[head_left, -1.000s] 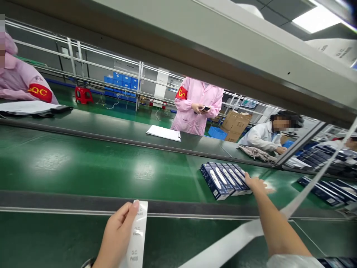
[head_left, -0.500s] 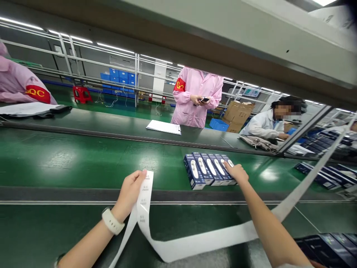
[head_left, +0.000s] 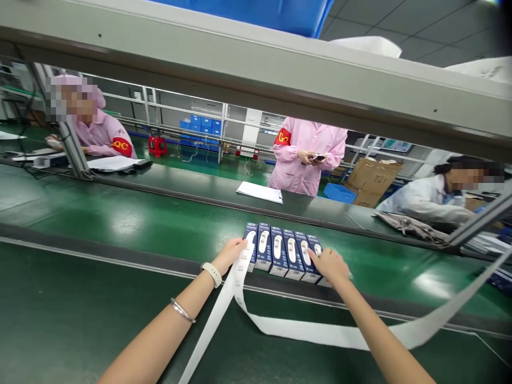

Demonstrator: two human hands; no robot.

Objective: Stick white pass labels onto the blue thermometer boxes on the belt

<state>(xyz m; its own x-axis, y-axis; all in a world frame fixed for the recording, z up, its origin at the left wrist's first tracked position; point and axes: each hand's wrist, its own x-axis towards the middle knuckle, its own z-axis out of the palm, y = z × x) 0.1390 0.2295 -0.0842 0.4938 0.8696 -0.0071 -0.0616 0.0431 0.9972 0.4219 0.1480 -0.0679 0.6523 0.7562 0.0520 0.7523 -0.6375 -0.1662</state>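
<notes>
A row of several slim blue-and-white boxes (head_left: 277, 250), each printed with a white device, lies side by side on the green belt. My left hand (head_left: 230, 255) pinches a white strip of printed labels (head_left: 242, 265) over the leftmost box, hiding part of it; whether the strip touches that box I cannot tell. The strip hangs down from my fingers and loops off to the right, passing under my right forearm. At the right end of the row, my right hand (head_left: 333, 265) is closed around the rightmost box, thumb on top and the other fingers mostly hidden.
A beam (head_left: 256, 69) crosses above the belt, carrying a blue bin (head_left: 256, 13). Beyond the belt lies a clipboard with paper (head_left: 260, 192). Co-workers in pink (head_left: 308, 154) and white (head_left: 424, 200) are across the line. More boxes (head_left: 496, 282) sit at far right.
My left hand has brought the label strip rightward to the leftmost box. The boxes have slid toward the left hand, with my right hand still at their right end. The view has turned left.
</notes>
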